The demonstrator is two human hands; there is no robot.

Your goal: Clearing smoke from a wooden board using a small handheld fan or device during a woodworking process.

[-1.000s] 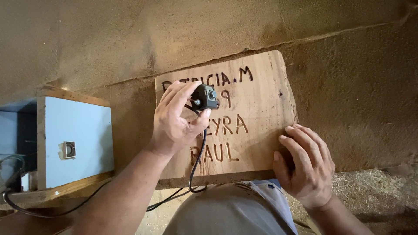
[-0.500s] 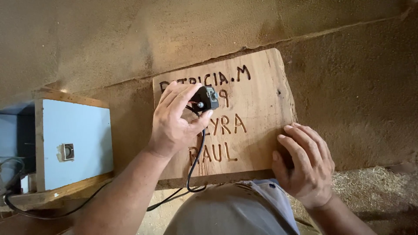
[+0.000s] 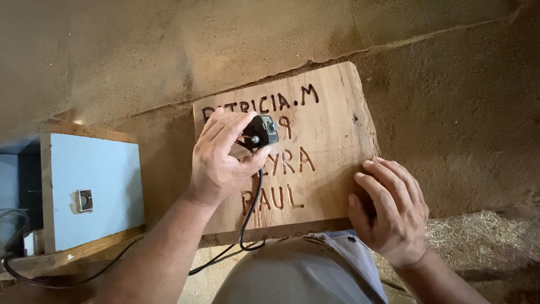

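Note:
A light wooden board [image 3: 332,141] with dark burned-in lettering lies on a sawdust-covered surface. My left hand [image 3: 219,160] grips a small black corded burning tool [image 3: 260,133] and presses it to the board near the middle of the lettering. Its black cable [image 3: 247,225] trails down off the board's near edge and away to the left. My right hand [image 3: 391,211] rests flat on the board's lower right corner, fingers together, holding nothing.
A pale blue box [image 3: 93,188] with a small square switch stands on a wooden ledge at the left. Sawdust covers the surface beyond the board. Straw-like shavings [image 3: 484,242] lie at the lower right. My grey-clothed knee [image 3: 304,276] is below the board.
The view has shifted slightly. My left hand and the tool have barely moved on the board. My right hand stays put.

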